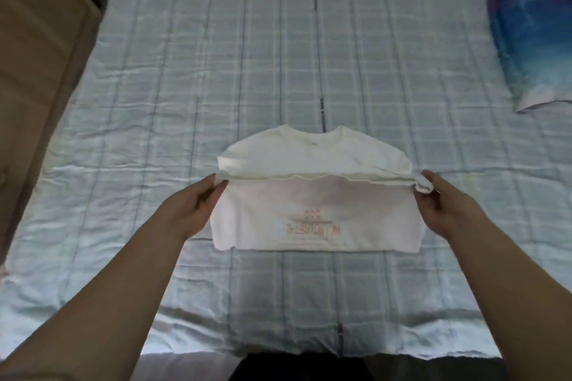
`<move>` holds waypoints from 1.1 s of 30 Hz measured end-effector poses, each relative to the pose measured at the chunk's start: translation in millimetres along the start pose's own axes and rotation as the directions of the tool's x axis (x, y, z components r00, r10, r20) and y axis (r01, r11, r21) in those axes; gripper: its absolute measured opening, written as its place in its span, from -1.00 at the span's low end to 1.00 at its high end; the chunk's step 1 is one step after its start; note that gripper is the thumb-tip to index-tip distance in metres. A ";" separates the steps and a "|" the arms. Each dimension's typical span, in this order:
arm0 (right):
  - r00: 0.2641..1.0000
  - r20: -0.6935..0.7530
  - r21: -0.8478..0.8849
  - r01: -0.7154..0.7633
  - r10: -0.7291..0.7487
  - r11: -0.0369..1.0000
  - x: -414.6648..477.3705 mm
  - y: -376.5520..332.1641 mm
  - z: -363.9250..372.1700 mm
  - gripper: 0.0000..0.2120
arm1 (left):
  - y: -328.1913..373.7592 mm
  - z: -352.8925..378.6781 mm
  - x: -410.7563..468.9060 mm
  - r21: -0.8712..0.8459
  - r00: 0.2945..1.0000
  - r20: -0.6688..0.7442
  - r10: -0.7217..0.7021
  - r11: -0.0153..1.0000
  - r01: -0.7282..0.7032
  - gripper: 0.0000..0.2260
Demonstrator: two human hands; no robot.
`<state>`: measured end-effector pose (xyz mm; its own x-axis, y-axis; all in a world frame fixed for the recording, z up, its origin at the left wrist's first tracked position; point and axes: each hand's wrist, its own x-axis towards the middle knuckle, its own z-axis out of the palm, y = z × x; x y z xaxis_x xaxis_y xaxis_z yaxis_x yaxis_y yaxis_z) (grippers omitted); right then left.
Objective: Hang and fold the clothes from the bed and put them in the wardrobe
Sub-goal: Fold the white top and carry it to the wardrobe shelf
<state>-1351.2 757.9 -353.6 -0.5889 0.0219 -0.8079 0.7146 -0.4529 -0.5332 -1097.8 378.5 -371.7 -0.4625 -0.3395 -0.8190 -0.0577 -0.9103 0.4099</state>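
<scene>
The white t-shirt [312, 151] sits flat in the middle of the frame, collar pointing to the top of the picture. It lies on the bed cover [185, 71] and is folded across itself. A wavy hem [309, 178] runs sideways from one hand to the other.

The left hand [192, 210] is at the left end of that hem, with the thumb on top and the fingers curled in, pinching the corner of the cloth. The right hand [445, 207] does the same at the right end, and its fingers [428, 192] are closed round a small bunched-up wad of fabric. So the shirt spans the gap between both grips, with each corner right in the fingertips.

The fabric looks like thin soft cotton, sheer enough that a faint orange print [312, 226] shows in the lower panel, though the letters are too washed out to read. The lower edge looks a bit raw and uneven.

The cover is a pale blue-green check, quilted and slightly shiny, with lots of wrinkles. In the upper right there's a pillow [532, 25] in a glossy blue-purple galaxy pattern. A light wooden panel [37, 40] stands along the upper left.
</scene>
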 end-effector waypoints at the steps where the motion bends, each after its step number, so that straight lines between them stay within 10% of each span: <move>1: 1.000 -0.008 0.018 0.006 -0.005 1.000 11.2 -2.4 14.3 -0.91 | 6.6 8.8 15.1 -0.014 1.000 -0.002 0.012 1.000 -0.012 -0.83; 6: 0.996 0.042 -0.133 0.077 -0.073 0.988 56.2 -6.8 68.0 -0.89 | 28.2 47.9 84.0 -0.112 0.997 -0.074 0.036 0.993 -0.044 -0.87; 12: 0.966 0.198 -0.815 0.255 -0.164 0.520 143.8 9.7 67.7 -0.53 | 18.3 60.8 154.8 0.219 0.978 -0.121 0.170 0.966 -0.140 -0.74; 15: 0.973 0.185 -0.683 0.228 -0.138 0.694 177.0 18.9 67.9 -0.90 | 4.9 48.6 177.9 0.560 0.946 -0.191 0.263 0.820 -0.116 -0.69; 17: 0.979 0.109 -0.728 0.196 -0.171 0.657 184.0 23.3 70.2 -0.80 | 2.7 42.5 185.7 0.837 0.905 -0.153 0.396 0.540 -0.095 -0.72; 20: 0.882 0.217 -0.969 0.248 -0.418 0.021 189.0 16.9 69.9 -0.65 | 5.5 46.0 195.1 0.999 0.817 0.045 0.575 -0.043 -0.025 -0.68; 23: 0.774 0.370 -0.927 0.267 -0.513 -0.264 186.1 15.7 81.4 -0.68 | 9.7 62.0 210.9 0.989 0.762 0.138 0.633 -0.133 -0.069 -0.63; 28: 0.795 0.389 -0.911 0.257 -0.466 -0.322 209.2 26.5 96.3 -0.66 | 12.0 74.1 235.4 0.988 0.825 0.154 0.543 -0.095 -0.122 -0.70; 33: 0.728 0.384 -0.919 0.359 -0.568 -0.162 206.5 30.4 104.2 -0.82 | 12.8 77.0 228.6 0.963 0.686 0.236 0.688 -0.071 -0.260 -0.94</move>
<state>-1490.5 655.8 -510.5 -0.9795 -0.0694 -0.1889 0.0199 0.9008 -0.4338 -1272.4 307.4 -522.8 -0.5662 -0.8032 -0.1851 -0.7273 0.3813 0.5706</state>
